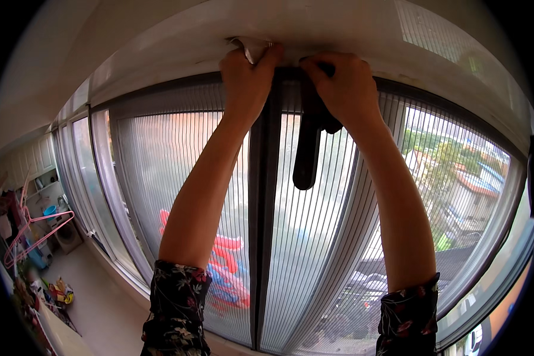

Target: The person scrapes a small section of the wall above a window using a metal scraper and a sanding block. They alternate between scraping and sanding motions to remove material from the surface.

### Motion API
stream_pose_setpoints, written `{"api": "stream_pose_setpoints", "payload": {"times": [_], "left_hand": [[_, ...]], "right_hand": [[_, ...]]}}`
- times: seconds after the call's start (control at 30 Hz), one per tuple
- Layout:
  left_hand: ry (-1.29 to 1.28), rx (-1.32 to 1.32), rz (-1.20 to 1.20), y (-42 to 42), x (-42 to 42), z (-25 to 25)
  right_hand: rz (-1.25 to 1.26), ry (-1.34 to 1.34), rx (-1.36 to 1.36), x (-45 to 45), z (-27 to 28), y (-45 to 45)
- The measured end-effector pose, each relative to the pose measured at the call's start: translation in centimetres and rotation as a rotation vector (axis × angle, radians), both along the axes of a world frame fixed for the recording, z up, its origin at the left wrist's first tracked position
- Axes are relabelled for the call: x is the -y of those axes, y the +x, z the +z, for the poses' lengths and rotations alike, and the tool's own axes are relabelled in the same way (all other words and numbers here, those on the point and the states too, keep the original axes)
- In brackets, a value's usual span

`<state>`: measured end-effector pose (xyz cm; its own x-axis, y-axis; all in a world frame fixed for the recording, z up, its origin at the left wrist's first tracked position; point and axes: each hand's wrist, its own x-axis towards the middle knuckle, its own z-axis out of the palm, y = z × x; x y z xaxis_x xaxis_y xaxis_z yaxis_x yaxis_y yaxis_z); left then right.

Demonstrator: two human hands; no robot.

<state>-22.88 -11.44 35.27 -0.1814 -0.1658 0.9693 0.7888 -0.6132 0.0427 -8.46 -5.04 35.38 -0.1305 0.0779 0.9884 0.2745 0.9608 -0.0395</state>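
Observation:
Both of my arms reach up to the top of a window covered by a pleated screen (182,164). A thin, pale, shiny strip (251,49) is pinched in my left hand (249,80), against the light surface above the frame. To its right, my right hand (342,84) has its thumb and fingers together at the upper frame, around part of a dark object. A long black strap or handle with a rounded end (306,155) hangs below that hand. What exactly the right fingers grip is hidden in shadow. A dark vertical screen bar (264,213) runs down between my forearms.
Pink clothes hangers (40,218) hang at the left, near a washing machine (66,233) and a blue basin (50,211). Bags (62,291) lie on the floor (89,289). Buildings and trees show through the glass at the right.

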Motion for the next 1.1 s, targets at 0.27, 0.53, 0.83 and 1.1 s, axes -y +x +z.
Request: {"api": "stream_pose_setpoints", "payload": {"times": [0.27, 0.53, 0.83, 1.1], "left_hand": [[-0.077, -0.103, 0.298, -1.0, 0.7, 0.0], [-0.036, -0.102, 0.314, -1.7, 1.2, -0.8], [-0.008, -0.201, 0.366, -2.2, 2.6, -1.2], [-0.008, -0.257, 0.475, -2.6, 3.7, -1.5]], "right_hand": [[0.038, 0.115, -0.034, -2.2, 0.3, 0.1], [0.094, 0.061, -0.019, -2.0, 0.5, -0.1], [0.133, 0.05, -0.003, -2.0, 0.6, -0.1], [0.127, 0.01, 0.01, -1.5, 0.6, 0.3]]}}
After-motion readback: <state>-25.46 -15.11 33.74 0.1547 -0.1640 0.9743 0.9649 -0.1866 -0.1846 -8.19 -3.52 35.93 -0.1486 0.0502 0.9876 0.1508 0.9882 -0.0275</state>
